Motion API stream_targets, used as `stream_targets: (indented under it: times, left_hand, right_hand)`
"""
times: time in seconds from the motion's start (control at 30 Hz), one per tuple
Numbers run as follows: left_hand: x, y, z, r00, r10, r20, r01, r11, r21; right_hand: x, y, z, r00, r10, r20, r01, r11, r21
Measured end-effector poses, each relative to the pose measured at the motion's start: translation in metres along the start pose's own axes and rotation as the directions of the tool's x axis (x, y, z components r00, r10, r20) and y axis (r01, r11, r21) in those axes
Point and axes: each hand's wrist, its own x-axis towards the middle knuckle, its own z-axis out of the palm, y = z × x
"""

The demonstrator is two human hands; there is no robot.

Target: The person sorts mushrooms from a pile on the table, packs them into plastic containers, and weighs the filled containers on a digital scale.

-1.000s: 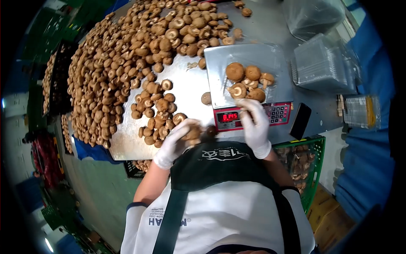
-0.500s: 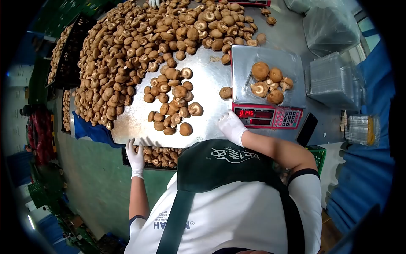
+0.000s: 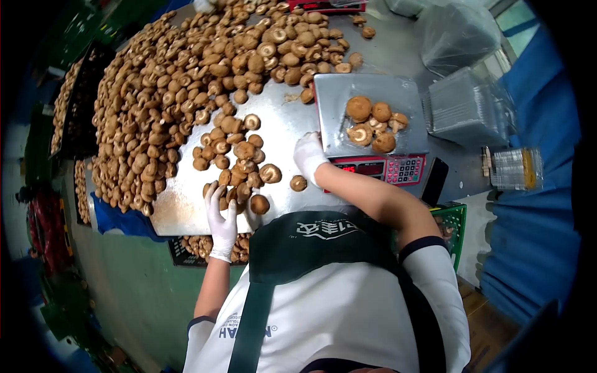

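My gloved left hand (image 3: 222, 219) reaches over the near edge of the metal table, fingers apart around brown mushrooms at the front of a small loose group (image 3: 239, 146). My gloved right hand (image 3: 309, 156) is at the left edge of the red digital scale (image 3: 404, 169), fingers bent together; what they may hold is hidden. Just below it lies a single mushroom (image 3: 298, 183). On the scale's pan, a clear plastic tray holds several mushrooms (image 3: 384, 143). My right wrist partly covers the red display.
A large mushroom heap (image 3: 149, 118) fills the table's left and back. Stacked clear trays (image 3: 469, 105) and a black phone (image 3: 435, 181) lie right of the scale. Below the near edge is a mushroom crate (image 3: 196, 247). Another gloved hand (image 3: 204, 5) shows at the far edge.
My left hand has moved forward onto the near mushrooms. My right hand has moved left and forward along the scale. A mushroom now shows nearer my body, below that hand. The view has shifted.
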Motion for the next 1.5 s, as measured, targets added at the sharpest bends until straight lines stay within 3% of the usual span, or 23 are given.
stream_targets:
  times: [0.07, 0.13, 0.17, 0.2, 0.23, 0.27, 0.3, 0.37, 0.4, 0.53, 0.6, 0.63, 0.67, 0.73, 0.77, 0.8, 0.83, 0.87, 0.9, 1.0, 1.03, 1.13, 1.5]
  left_hand:
    - [0.006, 0.005, 0.006, 1.0, 0.015, 0.013, -0.014, 0.998, -0.067]
    - [0.01, 0.009, 0.012, 0.999, 0.038, 0.023, -0.036, 0.995, -0.096]
    - [0.011, 0.011, 0.016, 0.999, 0.037, 0.024, -0.034, 0.99, -0.136]
    - [0.011, 0.015, 0.021, 0.999, 0.034, 0.022, -0.03, 0.984, -0.174]
    - [0.01, 0.008, 0.032, 1.0, -0.022, 0.006, 0.022, 0.953, -0.303]
    - [0.009, 0.018, 0.035, 1.0, -0.022, 0.006, 0.022, 0.957, -0.289]
    - [0.01, 0.028, 0.037, 1.0, -0.013, 0.022, 0.019, 0.959, -0.281]
    - [0.01, 0.032, 0.046, 0.998, -0.012, 0.059, 0.031, 0.945, -0.324]
    - [0.011, 0.032, 0.051, 0.996, -0.027, 0.085, 0.059, 0.919, -0.39]
    - [0.013, 0.041, 0.06, 0.991, 0.034, 0.128, 0.011, 0.942, -0.336]
    - [0.013, 0.042, 0.063, 0.988, 0.04, 0.147, 0.014, 0.938, -0.347]
    - [0.014, 0.042, 0.063, 0.986, 0.041, 0.159, 0.018, 0.936, -0.351]
    - [0.013, 0.043, 0.063, 0.985, 0.039, 0.17, 0.024, 0.935, -0.355]
    - [0.012, 0.044, 0.062, 0.984, 0.03, 0.174, 0.034, 0.935, -0.353]
    - [0.011, 0.043, 0.063, 0.983, 0.034, 0.178, 0.028, 0.942, -0.335]
    - [0.011, 0.043, 0.064, 0.982, 0.04, 0.184, 0.021, 0.947, -0.319]
    - [0.01, 0.041, 0.066, 0.982, 0.049, 0.181, 0.011, 0.948, -0.317]
    - [0.01, 0.041, 0.066, 0.982, 0.051, 0.181, 0.01, 0.947, -0.321]
    - [0.011, 0.042, 0.065, 0.982, 0.054, 0.179, 0.008, 0.945, -0.328]
    - [0.01, 0.042, 0.063, 0.987, 0.042, 0.154, 0.007, 0.953, -0.303]
    - [0.009, 0.037, 0.065, 0.988, 0.024, 0.15, 0.025, 0.947, -0.319]
    - [0.008, 0.031, 0.066, 0.988, -0.006, 0.154, 0.059, 0.936, -0.346]
    - [0.011, 0.036, 0.066, 0.973, 0.002, 0.233, 0.068, 0.954, -0.292]
  right_hand:
    - [0.012, 0.0, -0.001, 0.997, 0.068, -0.021, -0.061, 0.973, 0.222]
    - [0.011, 0.007, -0.006, 0.973, 0.146, -0.177, -0.067, 0.919, 0.389]
    - [0.0, 0.016, -0.016, 0.953, 0.184, -0.239, -0.011, 0.812, 0.583]
    - [-0.016, 0.03, -0.034, 0.928, 0.23, -0.294, 0.069, 0.667, 0.742]
    - [-0.034, 0.044, -0.051, 0.941, 0.281, -0.187, 0.068, 0.387, 0.92]
    - [-0.051, 0.055, -0.057, 0.947, 0.296, -0.123, 0.089, 0.128, 0.988]
    - [-0.067, 0.067, -0.063, 0.949, 0.309, -0.059, 0.106, -0.14, 0.984]
    - [-0.094, 0.089, -0.064, 0.923, 0.381, -0.046, 0.193, -0.356, 0.914]
    - [-0.106, 0.098, -0.065, 0.899, 0.435, -0.05, 0.231, -0.375, 0.898]
    - [-0.142, 0.116, -0.063, 0.84, 0.542, -0.026, 0.244, -0.335, 0.91]
    - [-0.154, 0.127, -0.057, 0.779, 0.622, -0.08, 0.241, -0.179, 0.954]
    - [-0.161, 0.132, -0.057, 0.713, 0.698, -0.065, 0.197, -0.111, 0.974]
    - [-0.16, 0.134, -0.05, 0.586, 0.798, -0.141, 0.28, -0.037, 0.959]
    - [-0.16, 0.143, -0.032, 0.389, 0.871, -0.301, 0.03, 0.315, 0.949]
    - [-0.157, 0.146, -0.023, 0.367, 0.807, -0.462, -0.048, 0.512, 0.857]
    - [-0.155, 0.149, -0.003, 0.531, 0.724, -0.442, -0.106, 0.574, 0.812]
    - [-0.152, 0.143, 0.018, 0.606, 0.671, -0.428, -0.076, 0.584, 0.808]
    - [-0.15, 0.138, 0.017, 0.675, 0.611, -0.414, -0.044, 0.593, 0.804]
    - [-0.156, 0.139, 0.015, 0.682, 0.629, -0.374, -0.045, 0.546, 0.837]
    - [-0.169, 0.144, 0.007, 0.463, 0.842, -0.276, 0.133, 0.241, 0.961]
    - [-0.171, 0.146, 0.007, 0.385, 0.891, -0.24, 0.155, 0.194, 0.969]
    - [-0.181, 0.148, 0.006, 0.296, 0.939, -0.172, 0.198, 0.116, 0.973]
    - [-0.187, 0.13, -0.014, 0.297, 0.952, -0.079, 0.239, 0.006, 0.971]
